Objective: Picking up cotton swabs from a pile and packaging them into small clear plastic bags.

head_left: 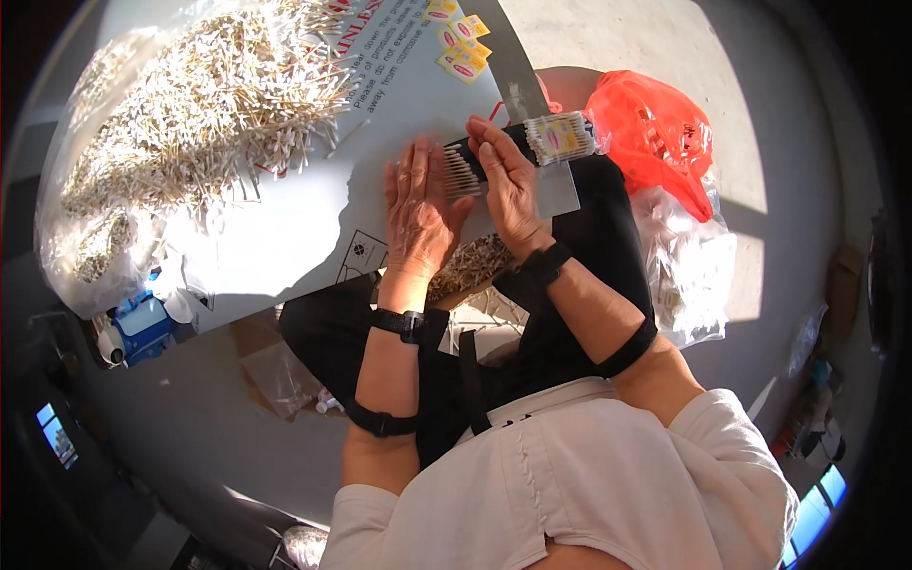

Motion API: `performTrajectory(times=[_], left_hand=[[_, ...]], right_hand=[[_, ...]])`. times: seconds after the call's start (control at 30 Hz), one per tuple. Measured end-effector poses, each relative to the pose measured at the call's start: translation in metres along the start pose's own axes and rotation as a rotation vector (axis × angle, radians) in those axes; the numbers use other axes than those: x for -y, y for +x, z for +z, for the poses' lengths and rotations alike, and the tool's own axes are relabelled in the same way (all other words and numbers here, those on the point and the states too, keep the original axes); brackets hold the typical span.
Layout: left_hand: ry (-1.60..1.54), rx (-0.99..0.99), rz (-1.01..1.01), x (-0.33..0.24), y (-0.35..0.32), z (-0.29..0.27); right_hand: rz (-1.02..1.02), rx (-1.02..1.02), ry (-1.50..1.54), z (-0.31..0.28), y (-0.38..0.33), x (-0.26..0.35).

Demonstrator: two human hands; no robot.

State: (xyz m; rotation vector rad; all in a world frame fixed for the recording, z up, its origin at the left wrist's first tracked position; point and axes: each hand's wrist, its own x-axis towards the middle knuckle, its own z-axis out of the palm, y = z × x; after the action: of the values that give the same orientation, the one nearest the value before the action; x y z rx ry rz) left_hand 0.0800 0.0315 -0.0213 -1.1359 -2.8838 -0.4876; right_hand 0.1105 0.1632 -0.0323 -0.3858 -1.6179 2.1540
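A row of cotton swabs lies on the table between my two hands, lined up side by side. My left hand is flat and open, its fingers stretched out along the left side of the row. On the other side, my right hand has its fingers extended, the thumb near the index finger and nothing visibly gripped. Under and beside the row runs a dark strip. At its right end sits a bundle of cotton swabs with a yellow label, close to my right fingertips.
A big heap of loose cotton swabs in clear plastic covers the table's left. Several yellow labels lie at the far edge. A red plastic bag and a clear bag of white items stand right. More swabs sit below my hands.
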Motion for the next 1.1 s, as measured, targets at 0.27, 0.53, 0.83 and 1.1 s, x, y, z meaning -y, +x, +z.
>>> performTrajectory(times=[0.27, 0.53, 0.83, 1.1], left_hand=[[-0.876, -0.534, -0.314, 0.006, 0.018, 0.017], [-1.328, -0.687, -0.396, -0.022, 0.032, 0.032], [-1.181, -0.702, -0.326, -0.044, 0.053, 0.043], [-1.168, -0.668, -0.301, -0.046, 0.055, 0.042]], right_hand=[[-0.098, 0.008, 0.006, 0.018, 0.000, -0.010], [-0.066, -0.060, 0.055, 0.003, 0.012, -0.008], [-0.146, -0.065, -0.095, -0.023, 0.026, 0.000], [-0.229, -0.069, -0.268, -0.025, 0.026, 0.007]])
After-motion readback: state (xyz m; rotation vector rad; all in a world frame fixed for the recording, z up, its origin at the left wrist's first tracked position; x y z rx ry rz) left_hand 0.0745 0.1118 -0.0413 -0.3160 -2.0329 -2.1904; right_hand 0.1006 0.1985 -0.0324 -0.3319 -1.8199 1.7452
